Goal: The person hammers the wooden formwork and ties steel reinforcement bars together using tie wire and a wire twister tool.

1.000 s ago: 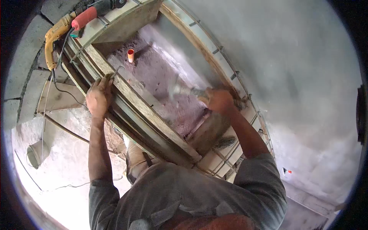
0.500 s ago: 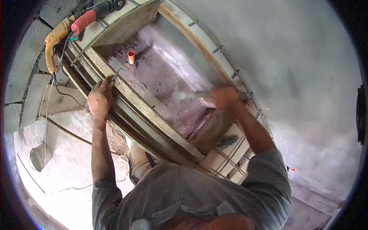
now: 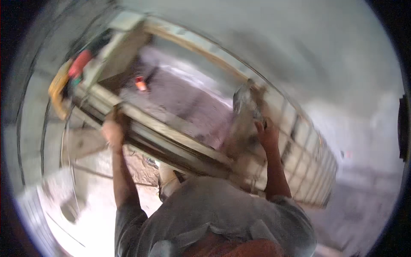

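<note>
My left hand (image 3: 113,132) rests at the long wooden edge (image 3: 160,126) of the formwork, its fingers curled round a thin dark metal rod (image 3: 116,112). Over the corner of the frame, on the right, is my right hand (image 3: 268,135), smeared by motion. Just beyond its fingertips a greyish tool (image 3: 243,96) shows as a blur; whether the hand still touches it cannot be made out. An orange pipe end (image 3: 141,84) stands up from the rough floor (image 3: 184,96) inside the frame.
A yellow drill (image 3: 58,90) and a red-bodied power tool (image 3: 80,62) lie at the upper left. A bar grid (image 3: 304,158) runs along the right. A bucket (image 3: 70,209) stands on the ground at lower left. A grey wall (image 3: 334,64) rises behind.
The view has swung and blurred, showing more of the bar grid. My right hand has moved from over the opening to the frame's corner. My left hand stays at the wooden edge.
</note>
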Action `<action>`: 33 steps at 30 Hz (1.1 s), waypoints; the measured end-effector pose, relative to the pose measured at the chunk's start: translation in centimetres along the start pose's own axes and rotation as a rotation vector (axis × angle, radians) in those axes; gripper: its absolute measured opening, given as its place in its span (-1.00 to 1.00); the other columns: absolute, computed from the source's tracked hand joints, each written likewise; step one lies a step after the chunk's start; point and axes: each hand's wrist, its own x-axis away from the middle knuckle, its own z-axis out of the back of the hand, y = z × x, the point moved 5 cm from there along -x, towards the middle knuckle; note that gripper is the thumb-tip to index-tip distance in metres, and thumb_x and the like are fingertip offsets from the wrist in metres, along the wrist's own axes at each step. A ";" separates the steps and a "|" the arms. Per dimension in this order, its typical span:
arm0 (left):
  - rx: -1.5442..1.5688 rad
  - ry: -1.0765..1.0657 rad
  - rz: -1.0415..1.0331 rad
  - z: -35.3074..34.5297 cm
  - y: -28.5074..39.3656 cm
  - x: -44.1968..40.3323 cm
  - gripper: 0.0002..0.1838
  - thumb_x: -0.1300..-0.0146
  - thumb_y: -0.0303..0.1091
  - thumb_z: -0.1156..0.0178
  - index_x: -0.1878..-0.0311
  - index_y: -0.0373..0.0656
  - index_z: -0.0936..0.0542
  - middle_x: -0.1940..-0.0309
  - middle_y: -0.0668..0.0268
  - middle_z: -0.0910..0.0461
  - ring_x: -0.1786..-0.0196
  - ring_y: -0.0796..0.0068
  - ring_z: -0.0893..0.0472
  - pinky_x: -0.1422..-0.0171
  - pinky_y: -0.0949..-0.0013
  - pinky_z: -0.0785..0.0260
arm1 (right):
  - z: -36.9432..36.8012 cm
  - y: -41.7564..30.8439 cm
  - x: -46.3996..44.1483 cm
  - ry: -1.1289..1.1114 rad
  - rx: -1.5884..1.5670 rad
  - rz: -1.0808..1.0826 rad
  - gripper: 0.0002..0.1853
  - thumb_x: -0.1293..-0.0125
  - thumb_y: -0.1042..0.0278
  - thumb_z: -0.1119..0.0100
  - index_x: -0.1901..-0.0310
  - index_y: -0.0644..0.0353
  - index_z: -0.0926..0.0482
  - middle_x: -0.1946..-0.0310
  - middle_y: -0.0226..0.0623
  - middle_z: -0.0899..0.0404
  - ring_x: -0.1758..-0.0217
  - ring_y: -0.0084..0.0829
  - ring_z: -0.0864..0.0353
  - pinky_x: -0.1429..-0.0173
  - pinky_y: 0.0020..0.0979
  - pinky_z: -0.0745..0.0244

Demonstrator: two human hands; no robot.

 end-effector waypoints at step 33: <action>-0.082 -0.170 -0.138 -2.0 0.1 -0.7 -0.60 -0.30 -0.09 -0.08 -0.10 -0.09 -0.56 0.15 0.03 -0.64 0.15 0.05 -0.64 0.10 0.15 -0.44 | 4.1 42.8 41.6 0.211 0.337 -1.119 -0.43 -0.12 -0.25 -0.17 0.31 0.23 -0.66 0.35 0.15 -0.61 0.24 -0.05 -0.67 0.15 0.00 -0.53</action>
